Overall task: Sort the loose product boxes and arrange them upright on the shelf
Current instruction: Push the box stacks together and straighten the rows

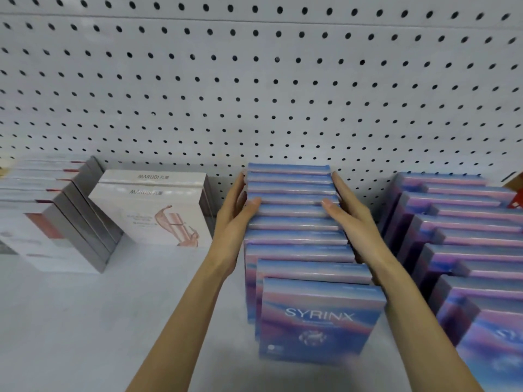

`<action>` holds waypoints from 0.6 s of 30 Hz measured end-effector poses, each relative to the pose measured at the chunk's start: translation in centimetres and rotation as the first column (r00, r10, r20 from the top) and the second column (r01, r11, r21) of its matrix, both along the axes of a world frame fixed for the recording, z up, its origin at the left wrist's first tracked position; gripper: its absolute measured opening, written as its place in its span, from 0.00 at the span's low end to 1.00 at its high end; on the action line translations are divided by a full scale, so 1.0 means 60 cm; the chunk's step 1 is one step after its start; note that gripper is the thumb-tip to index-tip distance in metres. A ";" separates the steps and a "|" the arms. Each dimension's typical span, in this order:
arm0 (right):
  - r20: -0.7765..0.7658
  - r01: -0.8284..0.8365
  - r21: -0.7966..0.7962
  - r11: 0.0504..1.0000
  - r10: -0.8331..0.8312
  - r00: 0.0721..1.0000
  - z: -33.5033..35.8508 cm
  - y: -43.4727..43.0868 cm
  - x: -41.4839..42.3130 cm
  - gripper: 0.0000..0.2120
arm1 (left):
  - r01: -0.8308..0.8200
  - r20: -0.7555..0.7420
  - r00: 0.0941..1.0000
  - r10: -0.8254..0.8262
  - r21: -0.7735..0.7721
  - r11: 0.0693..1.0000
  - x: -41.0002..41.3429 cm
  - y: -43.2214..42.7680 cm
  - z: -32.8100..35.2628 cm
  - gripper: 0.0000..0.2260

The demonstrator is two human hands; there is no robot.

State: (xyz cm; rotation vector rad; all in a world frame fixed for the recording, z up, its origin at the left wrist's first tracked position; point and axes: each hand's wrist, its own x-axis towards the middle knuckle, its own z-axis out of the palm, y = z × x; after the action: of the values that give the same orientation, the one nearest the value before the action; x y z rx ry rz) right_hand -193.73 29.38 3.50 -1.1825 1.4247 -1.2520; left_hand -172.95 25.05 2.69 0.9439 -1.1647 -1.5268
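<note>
A row of blue-and-pink SYRINX boxes (300, 239) stands upright on the white shelf (99, 321), running from the pegboard toward me. The front box (319, 321) shows its label. My left hand (235, 216) presses flat against the left side of the row's rear boxes, thumb resting on their top edges. On the opposite side, my right hand (351, 216) presses the same boxes, thumb on top. Both hands squeeze the row between them.
A second row of SYRINX boxes (464, 244) stands to the right. White MARUBI boxes (152, 210) stand at the left, and grey-white boxes (53, 216) lean beside them. The pegboard back wall (254, 80) rises behind.
</note>
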 end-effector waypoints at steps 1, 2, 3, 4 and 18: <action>-0.006 -0.002 0.001 1.000 0.002 1.000 0.002 0.005 -0.004 0.29 | 0.008 0.019 1.000 -0.008 -0.016 1.000 0.003 0.005 -0.001 0.24; -0.007 -0.006 0.007 1.000 0.006 1.000 0.003 0.009 -0.006 0.30 | 0.021 0.043 0.999 -0.019 -0.028 0.999 0.004 0.009 -0.002 0.25; -0.018 -0.013 0.013 1.000 0.013 1.000 0.004 0.010 -0.005 0.30 | 0.030 0.060 0.998 -0.028 -0.036 0.999 0.003 0.013 0.000 0.26; -0.046 -0.019 0.020 1.000 0.020 0.999 0.004 0.010 -0.001 0.31 | 0.034 0.062 0.998 -0.031 -0.034 0.999 0.001 0.015 0.001 0.26; -0.060 -0.057 0.097 0.994 0.063 0.996 0.040 0.034 0.011 0.32 | 0.095 0.290 0.955 -0.065 -0.091 0.991 0.020 0.023 0.016 0.25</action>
State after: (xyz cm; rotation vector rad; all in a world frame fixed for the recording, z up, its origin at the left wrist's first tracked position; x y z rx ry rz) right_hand -193.09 31.39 5.92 -1.2005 1.4678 -1.1017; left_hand -171.74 26.44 3.66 1.0837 -1.4910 -1.4080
